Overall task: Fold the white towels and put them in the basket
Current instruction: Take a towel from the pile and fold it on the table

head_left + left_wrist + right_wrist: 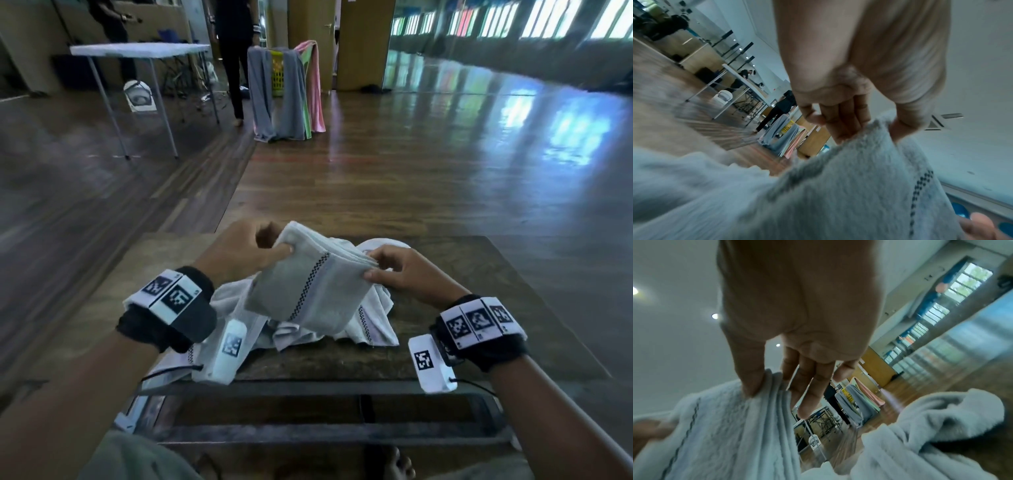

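Note:
A folded white towel (pixel 308 284) with a dark checked stripe hangs between both hands above the wooden table (pixel 479 284). My left hand (pixel 246 253) pinches its far left corner, thumb on the near face; the left wrist view shows the fingers (pixel 840 128) behind the towel (pixel 849 186). My right hand (pixel 400 270) pinches the stacked right edge, thumb (pixel 752 378) pressing the layers of the towel (pixel 719 426) in the right wrist view. More loose white towels (pixel 370 325) lie crumpled beneath on the table. A yellow basket (pixel 277 72) draped with cloths stands far off on the floor.
A white folding table (pixel 137 49) stands at the back left with a person (pixel 236 51) beside it. Grey, green and pink cloths (pixel 294 92) hang over the basket. Wide wooden floor (pixel 411 164) lies between my table and the basket. My bare foot (pixel 400 466) shows below.

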Tool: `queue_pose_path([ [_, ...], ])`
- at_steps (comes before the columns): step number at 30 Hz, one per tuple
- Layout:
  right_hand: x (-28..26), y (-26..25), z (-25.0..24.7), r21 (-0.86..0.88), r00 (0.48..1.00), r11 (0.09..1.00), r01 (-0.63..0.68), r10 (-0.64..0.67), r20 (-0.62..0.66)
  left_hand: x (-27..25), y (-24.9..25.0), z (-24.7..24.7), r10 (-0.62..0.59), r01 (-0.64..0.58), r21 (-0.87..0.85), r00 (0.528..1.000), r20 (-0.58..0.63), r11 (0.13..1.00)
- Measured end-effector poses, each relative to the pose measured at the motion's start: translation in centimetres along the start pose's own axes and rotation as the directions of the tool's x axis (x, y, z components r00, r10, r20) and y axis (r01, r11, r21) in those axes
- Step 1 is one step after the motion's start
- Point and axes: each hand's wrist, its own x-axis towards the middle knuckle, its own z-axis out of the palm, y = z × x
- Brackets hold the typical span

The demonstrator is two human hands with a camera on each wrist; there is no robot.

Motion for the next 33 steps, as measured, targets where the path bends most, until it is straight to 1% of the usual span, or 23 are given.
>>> queue_pose_path([
  [2,0.0,0.2,0.8,0.116,0.999,0.993,-0.024,0.027,-0.018,-1.4,-1.8,1.0,-0.058,0.059,0.004,0.998,-0.014,0.998],
  [3,0.2,0.5,1.1,0.134,0.999,0.990,-0.044,0.047,-0.015,-2.1,-2.8,1.7,-0.097,0.097,0.009,0.995,-0.002,0.995],
  [6,0.6,1.7,2.7,0.061,0.984,0.985,-0.161,0.156,0.083,-3.7,-5.8,4.2,-0.189,0.183,0.089,0.980,0.064,0.979],
  [8,1.1,2.8,4.1,-0.011,0.974,0.979,-0.204,0.204,0.103,-4.0,-7.6,5.5,-0.208,0.201,0.103,0.976,0.069,0.974],
  [10,1.9,4.0,5.2,-0.074,0.979,0.979,-0.188,0.193,0.067,-3.7,-8.8,6.1,-0.196,0.192,0.099,0.980,0.033,0.976],
  [13,3.2,5.1,6.0,-0.081,0.985,0.982,-0.173,0.172,-0.024,-2.9,-9.8,6.5,-0.170,0.171,0.118,0.985,-0.018,0.978],
  [15,3.7,5.5,6.4,-0.075,0.985,0.982,-0.174,0.173,-0.024,-2.7,-10.2,6.7,-0.156,0.161,0.145,0.987,-0.045,0.976],
  [17,3.9,5.7,6.6,-0.079,0.982,0.979,-0.187,0.188,0.003,-2.6,-10.4,7.0,-0.147,0.155,0.145,0.987,-0.063,0.977],
  [20,3.7,5.6,6.4,-0.060,0.983,0.982,-0.181,0.183,0.014,-2.7,-10.2,6.9,-0.125,0.134,0.075,0.986,-0.112,0.988],
  [22,3.5,5.5,6.4,-0.095,0.992,0.987,-0.128,0.128,-0.012,-2.6,-10.3,6.7,-0.108,0.114,0.039,0.986,-0.126,0.993],
  [25,3.3,5.6,6.7,-0.287,0.998,0.958,-0.013,-0.003,-0.055,-2.6,-10.6,6.8,-0.087,0.094,0.051,0.988,-0.125,0.994],
  [27,3.3,5.8,6.8,-0.353,0.994,0.935,0.017,-0.054,-0.096,-2.5,-10.7,6.9,-0.090,0.098,0.056,0.988,-0.123,0.994],
  [29,3.4,5.9,6.9,-0.347,0.993,0.937,-0.034,-0.009,-0.122,-2.3,-10.8,7.1,-0.093,0.100,0.060,0.989,-0.115,0.993],
  [31,3.5,6.6,7.0,-0.316,0.991,0.941,-0.124,0.102,-0.087,-2.2,-10.9,7.3,-0.082,0.090,0.078,0.991,-0.102,0.993],
  [33,3.7,7.3,7.1,-0.296,0.985,0.939,-0.172,0.168,-0.039,-2.1,-11.0,7.5,-0.069,0.079,0.110,0.993,-0.092,0.991],
])
